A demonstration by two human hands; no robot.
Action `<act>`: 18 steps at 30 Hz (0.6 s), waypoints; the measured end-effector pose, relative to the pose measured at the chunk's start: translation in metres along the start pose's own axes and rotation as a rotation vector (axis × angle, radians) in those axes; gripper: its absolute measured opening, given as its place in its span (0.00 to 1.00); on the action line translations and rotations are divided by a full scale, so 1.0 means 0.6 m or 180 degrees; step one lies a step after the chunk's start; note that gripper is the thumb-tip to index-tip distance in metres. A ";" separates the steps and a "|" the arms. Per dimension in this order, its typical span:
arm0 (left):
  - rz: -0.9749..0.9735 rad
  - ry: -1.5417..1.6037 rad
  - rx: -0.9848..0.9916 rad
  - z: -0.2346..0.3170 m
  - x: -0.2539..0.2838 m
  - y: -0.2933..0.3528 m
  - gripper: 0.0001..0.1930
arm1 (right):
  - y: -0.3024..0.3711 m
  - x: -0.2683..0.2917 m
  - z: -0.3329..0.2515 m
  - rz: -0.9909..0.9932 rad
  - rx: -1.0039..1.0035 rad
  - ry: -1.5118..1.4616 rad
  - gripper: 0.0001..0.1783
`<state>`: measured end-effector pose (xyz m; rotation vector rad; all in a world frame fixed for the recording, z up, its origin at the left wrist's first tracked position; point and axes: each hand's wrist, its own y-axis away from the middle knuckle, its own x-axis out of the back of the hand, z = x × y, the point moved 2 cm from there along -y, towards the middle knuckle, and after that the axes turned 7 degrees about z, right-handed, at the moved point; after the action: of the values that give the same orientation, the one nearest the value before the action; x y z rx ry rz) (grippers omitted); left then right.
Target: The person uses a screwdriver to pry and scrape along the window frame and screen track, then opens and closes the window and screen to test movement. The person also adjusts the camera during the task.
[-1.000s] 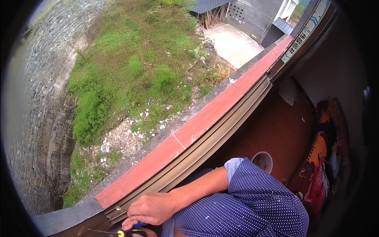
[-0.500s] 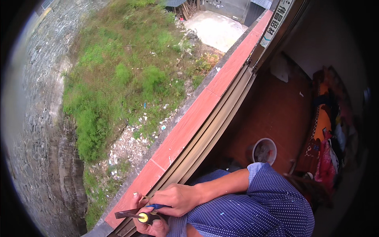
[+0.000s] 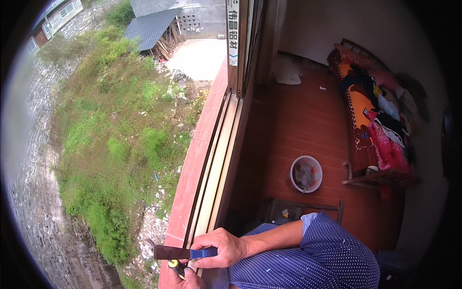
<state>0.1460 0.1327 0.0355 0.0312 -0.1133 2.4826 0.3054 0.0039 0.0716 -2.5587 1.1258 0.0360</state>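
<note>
Pinched between the right hand's [image 3: 225,248] thumb and fingers, a blue-handled scraper [image 3: 172,253] points left across the red sill [image 3: 192,164].
Its flat dark blade is held level in the view, and whether it touches the sill I cannot tell; just below, the left hand [image 3: 190,281] appears closed on a yellow-and-black handle [image 3: 176,266], its fingers mostly hidden and that tool's working end not clear. Both hands sit close together at the near end of the window track [image 3: 219,159]; a white bucket [image 3: 318,176] stands on the floor inside. By my reading, the step in hand is handling the two tools together, and the next move calls for a firm hold on each, since rough ground lies below the sill.
</note>
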 end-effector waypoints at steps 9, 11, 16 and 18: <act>-0.1041 -0.1251 -0.1919 0.036 -0.033 -0.012 0.13 | 0.061 -0.027 0.027 0.0431 0.0201 0.0571 0.21; -0.1057 -0.1216 -0.2138 0.035 -0.043 -0.017 0.13 | 0.056 -0.020 0.005 0.0457 0.0398 0.0674 0.21; -0.1401 -0.1052 -0.2451 0.077 -0.110 -0.039 0.15 | 0.048 0.030 0.003 0.0729 0.0794 0.0945 0.13; -0.1635 -0.1126 -0.2558 0.070 -0.128 -0.044 0.15 | 0.051 0.062 0.010 0.0744 0.0924 0.1073 0.11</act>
<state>0.2227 0.1031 0.0753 0.1375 -1.0906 1.7522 0.3096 -0.0396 0.0508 -2.2157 1.4292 -0.4822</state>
